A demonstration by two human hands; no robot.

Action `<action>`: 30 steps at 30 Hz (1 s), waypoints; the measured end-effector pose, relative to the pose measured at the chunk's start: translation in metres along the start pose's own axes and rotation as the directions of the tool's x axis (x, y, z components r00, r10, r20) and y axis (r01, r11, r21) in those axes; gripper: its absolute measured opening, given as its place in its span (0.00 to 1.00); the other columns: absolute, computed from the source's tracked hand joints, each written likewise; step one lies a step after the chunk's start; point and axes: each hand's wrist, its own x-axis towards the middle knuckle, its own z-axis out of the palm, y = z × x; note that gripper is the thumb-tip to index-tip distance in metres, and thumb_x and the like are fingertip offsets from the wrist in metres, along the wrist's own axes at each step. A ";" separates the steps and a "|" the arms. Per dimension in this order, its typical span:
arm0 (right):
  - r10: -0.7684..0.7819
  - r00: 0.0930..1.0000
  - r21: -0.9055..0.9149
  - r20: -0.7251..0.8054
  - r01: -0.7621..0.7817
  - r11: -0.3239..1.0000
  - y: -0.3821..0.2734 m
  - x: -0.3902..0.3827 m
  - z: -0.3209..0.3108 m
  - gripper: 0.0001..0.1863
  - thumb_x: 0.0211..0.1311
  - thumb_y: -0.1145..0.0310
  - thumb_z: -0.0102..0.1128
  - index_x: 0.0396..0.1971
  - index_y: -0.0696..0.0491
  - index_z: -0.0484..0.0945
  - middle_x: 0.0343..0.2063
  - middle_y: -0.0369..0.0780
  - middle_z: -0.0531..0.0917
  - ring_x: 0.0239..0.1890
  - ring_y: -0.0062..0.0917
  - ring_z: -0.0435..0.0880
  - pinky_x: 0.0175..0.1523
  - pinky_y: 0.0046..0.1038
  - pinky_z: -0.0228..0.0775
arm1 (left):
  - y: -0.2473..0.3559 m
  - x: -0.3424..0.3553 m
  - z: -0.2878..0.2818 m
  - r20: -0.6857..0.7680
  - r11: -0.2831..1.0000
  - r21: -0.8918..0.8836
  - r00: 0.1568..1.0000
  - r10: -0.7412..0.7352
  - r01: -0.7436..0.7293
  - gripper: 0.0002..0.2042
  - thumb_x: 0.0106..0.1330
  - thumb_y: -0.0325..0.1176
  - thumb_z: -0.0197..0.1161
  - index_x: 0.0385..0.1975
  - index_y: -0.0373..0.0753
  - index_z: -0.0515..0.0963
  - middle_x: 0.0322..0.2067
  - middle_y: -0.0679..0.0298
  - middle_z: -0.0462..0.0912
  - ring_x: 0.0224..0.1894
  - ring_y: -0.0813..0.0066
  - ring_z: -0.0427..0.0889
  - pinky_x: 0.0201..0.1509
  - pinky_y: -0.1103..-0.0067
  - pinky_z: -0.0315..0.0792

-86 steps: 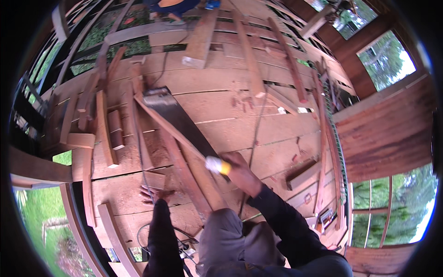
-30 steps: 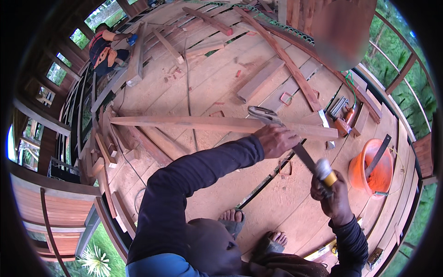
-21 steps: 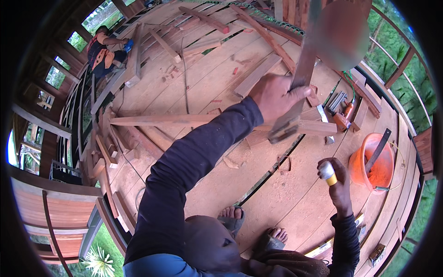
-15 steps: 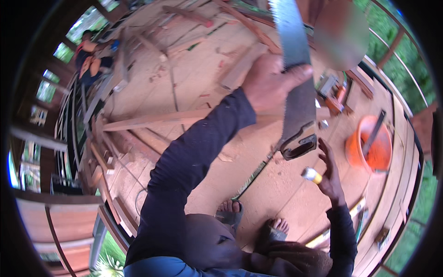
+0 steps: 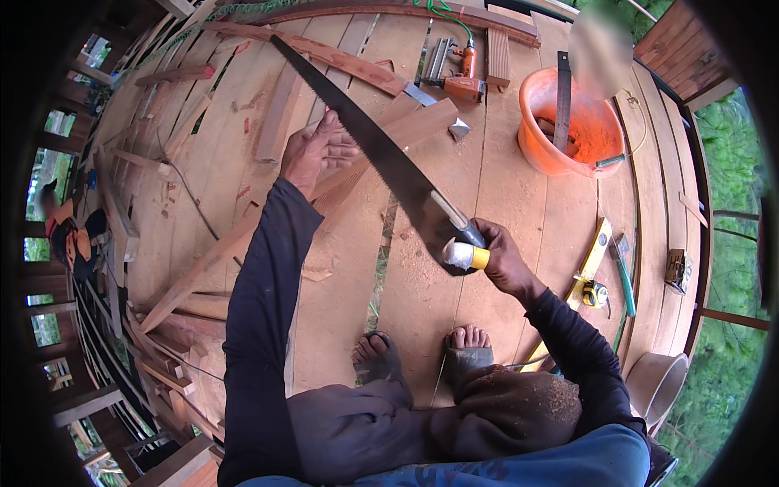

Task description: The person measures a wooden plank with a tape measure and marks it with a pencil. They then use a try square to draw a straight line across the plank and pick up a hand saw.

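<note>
A handsaw (image 5: pixel 375 148) slants across the middle, its dark toothed blade pointing to the far left. My right hand (image 5: pixel 510 261) is closed round the handle end, with a small white cylinder with a yellow band (image 5: pixel 468 256) also held at its fingers. Part of the saw handle is hidden by that cylinder and the hand. My left hand (image 5: pixel 315 156) is open beside the toothed edge, fingers stretched and thumb up close to the blade. Whether the thumb touches the blade I cannot tell. Below the saw lies a long wooden beam (image 5: pixel 235 243).
An orange bucket (image 5: pixel 531 150) holding orange powder and a dark flat bar stands at the right. An orange nail gun (image 5: pixel 464 81) lies at the far side. A yellow level (image 5: pixel 599 243), tape measure (image 5: pixel 595 292) and green-handled tool (image 5: pixel 625 280) lie nearer. Someone (image 5: pixel 73 235) sits far left.
The saw has swung from upright to slanting left. My left hand has let go of the blade; my right hand, formerly apart from the saw, has taken its handle. The view has turned.
</note>
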 end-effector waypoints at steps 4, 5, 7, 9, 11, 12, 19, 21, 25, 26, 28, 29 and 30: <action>-0.118 0.984 -0.183 -0.130 0.093 0.979 -0.014 0.001 -0.016 0.18 0.58 0.66 0.74 0.43 0.57 0.78 0.34 0.32 0.82 0.34 0.11 0.78 0.37 0.18 0.69 | -0.059 0.012 -0.025 -0.111 0.901 0.432 0.994 0.017 0.033 0.32 0.66 0.57 0.66 0.55 0.32 0.76 0.43 0.59 0.84 0.43 0.74 0.84 0.44 0.78 0.78; -0.155 0.975 -0.302 -0.161 0.101 0.948 -0.012 0.004 -0.021 0.19 0.58 0.63 0.74 0.42 0.56 0.78 0.33 0.31 0.81 0.31 0.11 0.74 0.34 0.18 0.64 | -0.086 0.027 -0.047 -0.085 0.816 0.578 0.993 0.083 -0.018 0.32 0.63 0.54 0.69 0.57 0.33 0.76 0.46 0.55 0.84 0.49 0.65 0.84 0.50 0.74 0.77; -0.196 0.956 -0.320 -0.218 0.120 0.940 -0.013 0.004 -0.029 0.19 0.59 0.59 0.72 0.41 0.56 0.77 0.30 0.31 0.78 0.31 0.11 0.73 0.34 0.18 0.63 | -0.088 0.027 -0.022 -0.043 0.631 0.770 0.980 0.196 -0.092 0.32 0.61 0.51 0.71 0.58 0.33 0.75 0.49 0.53 0.83 0.53 0.58 0.82 0.56 0.71 0.75; -0.197 0.948 -0.302 -0.250 0.117 0.946 -0.011 0.005 -0.035 0.20 0.61 0.58 0.71 0.42 0.56 0.76 0.29 0.32 0.78 0.31 0.11 0.74 0.34 0.18 0.67 | -0.089 0.031 -0.006 0.035 0.482 0.861 0.965 0.260 -0.161 0.33 0.60 0.48 0.72 0.60 0.33 0.73 0.53 0.50 0.81 0.57 0.53 0.79 0.61 0.68 0.71; -0.181 0.938 -0.211 -0.296 0.120 0.970 -0.013 0.010 -0.023 0.20 0.61 0.58 0.70 0.44 0.57 0.75 0.30 0.32 0.77 0.32 0.12 0.75 0.35 0.19 0.70 | -0.094 0.046 -0.004 0.119 0.405 0.886 0.955 0.272 -0.226 0.35 0.58 0.45 0.72 0.63 0.33 0.71 0.58 0.47 0.77 0.62 0.48 0.74 0.67 0.66 0.67; -0.172 0.940 -0.205 -0.294 0.114 0.972 -0.012 0.012 -0.024 0.21 0.61 0.58 0.70 0.44 0.57 0.75 0.31 0.33 0.77 0.32 0.12 0.76 0.35 0.19 0.71 | -0.100 0.054 0.001 0.137 0.349 0.907 0.949 0.285 -0.235 0.36 0.57 0.45 0.73 0.64 0.34 0.69 0.59 0.47 0.76 0.63 0.48 0.73 0.67 0.65 0.66; -0.219 0.931 -0.258 -0.292 0.144 0.955 -0.014 0.023 -0.008 0.25 0.57 0.61 0.76 0.49 0.59 0.76 0.39 0.34 0.79 0.39 0.14 0.76 0.41 0.19 0.69 | -0.130 0.096 0.017 0.152 0.179 0.962 0.947 0.281 -0.208 0.37 0.53 0.40 0.74 0.62 0.34 0.67 0.61 0.45 0.72 0.65 0.47 0.69 0.68 0.62 0.64; -0.227 0.928 -0.246 -0.296 0.156 0.957 -0.012 0.027 -0.006 0.26 0.57 0.61 0.75 0.49 0.58 0.76 0.39 0.34 0.79 0.39 0.14 0.76 0.41 0.19 0.69 | -0.134 0.106 0.008 0.114 0.188 0.969 0.966 0.233 -0.160 0.33 0.53 0.39 0.73 0.58 0.34 0.69 0.58 0.45 0.74 0.63 0.46 0.71 0.65 0.60 0.66; -0.193 0.924 -0.215 -0.330 0.126 0.969 -0.011 0.027 -0.001 0.24 0.60 0.60 0.73 0.49 0.58 0.75 0.39 0.35 0.80 0.39 0.14 0.76 0.41 0.19 0.69 | -0.128 0.116 0.003 0.064 0.194 0.977 0.988 0.137 -0.091 0.27 0.54 0.39 0.73 0.52 0.35 0.71 0.53 0.43 0.77 0.58 0.45 0.76 0.59 0.57 0.70; -0.179 0.921 -0.214 -0.345 0.109 0.971 -0.010 0.028 0.000 0.24 0.60 0.60 0.73 0.49 0.58 0.75 0.39 0.35 0.80 0.39 0.14 0.76 0.41 0.19 0.69 | -0.125 0.118 0.002 0.062 0.184 0.979 0.988 0.143 -0.088 0.26 0.55 0.39 0.72 0.51 0.35 0.71 0.52 0.43 0.78 0.57 0.45 0.77 0.57 0.57 0.71; -0.263 0.907 -0.268 -0.329 0.177 0.947 0.002 0.030 -0.003 0.24 0.60 0.59 0.73 0.48 0.58 0.75 0.38 0.35 0.80 0.38 0.15 0.77 0.43 0.21 0.70 | -0.110 0.127 0.003 -0.003 0.149 0.989 0.997 0.082 -0.010 0.25 0.56 0.40 0.73 0.50 0.36 0.72 0.51 0.46 0.80 0.56 0.46 0.78 0.57 0.57 0.72; -0.266 0.903 -0.290 -0.337 0.169 0.942 0.002 0.032 0.001 0.24 0.60 0.59 0.73 0.48 0.58 0.75 0.38 0.35 0.80 0.38 0.16 0.77 0.44 0.22 0.70 | -0.106 0.130 0.002 -0.039 0.128 0.991 0.998 0.048 0.033 0.25 0.57 0.41 0.73 0.50 0.37 0.72 0.51 0.47 0.81 0.56 0.47 0.79 0.58 0.57 0.72; -0.275 0.900 -0.312 -0.338 0.168 0.935 0.000 0.034 0.003 0.23 0.61 0.59 0.72 0.47 0.58 0.75 0.37 0.35 0.80 0.38 0.16 0.77 0.44 0.22 0.70 | -0.106 0.133 -0.003 -0.027 0.126 0.992 0.997 0.069 0.018 0.25 0.57 0.41 0.73 0.49 0.37 0.72 0.51 0.48 0.81 0.56 0.47 0.79 0.58 0.57 0.72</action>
